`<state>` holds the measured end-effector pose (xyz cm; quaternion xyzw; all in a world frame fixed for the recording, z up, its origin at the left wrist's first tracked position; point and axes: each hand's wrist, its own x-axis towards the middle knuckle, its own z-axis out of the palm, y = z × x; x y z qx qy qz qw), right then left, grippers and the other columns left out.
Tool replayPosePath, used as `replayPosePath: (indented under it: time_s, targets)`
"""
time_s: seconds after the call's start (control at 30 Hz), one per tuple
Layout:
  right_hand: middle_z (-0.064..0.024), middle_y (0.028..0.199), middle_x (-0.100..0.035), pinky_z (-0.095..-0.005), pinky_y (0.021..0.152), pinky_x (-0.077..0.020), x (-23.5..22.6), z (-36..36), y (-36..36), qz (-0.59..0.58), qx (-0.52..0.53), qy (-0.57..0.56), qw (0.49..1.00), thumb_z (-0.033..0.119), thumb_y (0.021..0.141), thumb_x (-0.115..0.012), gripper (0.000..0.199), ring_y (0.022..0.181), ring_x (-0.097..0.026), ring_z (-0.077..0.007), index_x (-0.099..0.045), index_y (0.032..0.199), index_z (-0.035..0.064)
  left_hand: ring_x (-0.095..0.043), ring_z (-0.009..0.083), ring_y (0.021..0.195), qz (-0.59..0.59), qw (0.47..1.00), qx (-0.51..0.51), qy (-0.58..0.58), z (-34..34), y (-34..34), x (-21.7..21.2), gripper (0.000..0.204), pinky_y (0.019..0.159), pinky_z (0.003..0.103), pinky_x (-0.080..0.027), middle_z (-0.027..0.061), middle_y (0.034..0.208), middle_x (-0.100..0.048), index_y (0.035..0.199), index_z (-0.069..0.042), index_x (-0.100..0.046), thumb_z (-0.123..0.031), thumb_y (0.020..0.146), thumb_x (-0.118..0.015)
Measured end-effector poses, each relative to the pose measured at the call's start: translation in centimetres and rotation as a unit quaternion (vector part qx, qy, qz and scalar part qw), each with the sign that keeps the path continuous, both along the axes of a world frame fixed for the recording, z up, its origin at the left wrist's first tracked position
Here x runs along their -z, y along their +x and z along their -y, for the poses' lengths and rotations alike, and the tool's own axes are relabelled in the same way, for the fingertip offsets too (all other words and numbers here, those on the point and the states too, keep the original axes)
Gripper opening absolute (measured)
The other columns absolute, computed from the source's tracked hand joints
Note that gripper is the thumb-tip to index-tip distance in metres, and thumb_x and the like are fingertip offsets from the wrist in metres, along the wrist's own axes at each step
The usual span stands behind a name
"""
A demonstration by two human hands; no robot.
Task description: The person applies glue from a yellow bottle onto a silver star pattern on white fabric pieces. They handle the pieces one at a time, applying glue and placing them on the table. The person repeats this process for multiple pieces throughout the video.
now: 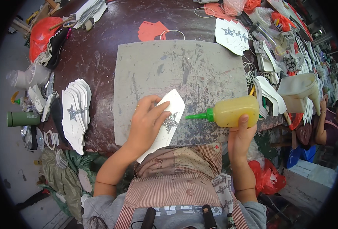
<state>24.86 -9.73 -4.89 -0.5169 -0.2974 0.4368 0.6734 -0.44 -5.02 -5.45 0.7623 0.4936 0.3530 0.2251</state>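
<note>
My left hand (146, 122) lies flat on a white shaped piece (169, 110) with a glittery silver star (171, 122) on it, pressing it onto a grey scuffed work board (176, 68). In my right hand (242, 137) I grip a yellow squeeze bottle (233, 111) held on its side. Its green nozzle (196, 115) points left toward the star, a short way from the piece. My fingers wrap the bottle's back end, with the thumb on top.
A fanned stack of white star pieces (75, 114) lies left of the board, another stack (233, 36) at the back right. Red cutouts (151, 30), a green can (23, 118), a red bag (43, 32), a beige jug (300, 89) and loose white parts crowd the dark table (104, 49). Another person (327, 126) sits at right.
</note>
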Motion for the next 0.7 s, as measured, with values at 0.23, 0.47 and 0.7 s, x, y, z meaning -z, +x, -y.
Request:
replayPosePath:
  time_s: [0.23,0.47,0.7]
  targets:
    - [-0.0037,0.101,-0.061,-0.0269,0.083,-0.0461,1.0,-0.4,-0.7,0.121,-0.065,-0.022,0.99,0.045,0.086,-0.077,0.061,0.092,-0.057,-0.0115,-0.057,0.117,-0.003,-0.053,0.0225,0.084,-0.027,0.999,-0.006,0.03,-0.1,0.1,0.6,0.033,0.073,0.033,-0.047,0.0096,0.108,-0.06,0.11,-0.004,-0.072,-0.004,0.077,-0.078]
    - [-0.0038,0.102,-0.061,-0.0269,0.083,-0.046,0.6,-0.7,-0.5,0.129,-0.02,-0.029,0.991,0.045,0.087,-0.076,0.059,0.093,-0.057,-0.0113,-0.057,0.117,-0.0024,-0.053,0.0228,0.085,-0.028,0.999,-0.008,0.029,-0.1,0.1,0.6,0.034,0.073,0.033,-0.047,0.0095,0.108,-0.06,0.11,-0.005,-0.072,-0.005,0.077,-0.078]
    - [-0.0047,0.105,-0.062,-0.0268,0.085,-0.0458,-0.4,0.0,-0.5,0.069,-0.022,-0.019,0.997,0.043,0.089,-0.074,0.058,0.095,-0.058,-0.012,-0.055,0.119,-0.0027,-0.053,0.0227,0.085,-0.028,0.999,-0.009,0.03,-0.1,0.1,0.5,0.033,0.072,0.034,-0.048,0.0095,0.108,-0.06,0.11,-0.005,-0.072,-0.006,0.078,-0.078]
